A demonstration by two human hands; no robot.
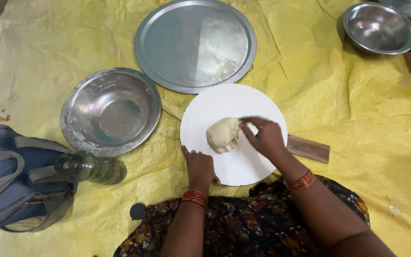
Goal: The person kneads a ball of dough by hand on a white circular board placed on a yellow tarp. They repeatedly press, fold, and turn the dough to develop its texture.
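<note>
The right hand's fingers (253, 124) are bent and pressed against the right side of the dough (223, 134), pinching or folding its edge; the exact grip is blurred. The right hand (266, 139) comes over from the right, so the lump is worked from one side. The dough sits a little above the middle of the white round board (258, 102). The left hand (199, 165) lies flat on the board's near left edge, fingers together and holding nothing, likely steadying the board.

The board rests on a yellow sheet (357, 119) spread over the floor, apparently to keep things clean. A wooden piece (309, 148) juts out beside the right wrist. Within reach lie a floured steel bowl (111, 111), a flat steel plate (195, 44) and a bottle (90, 167) resting against a blue bag (10, 176). More bowls (379, 27) sit at the far right.
</note>
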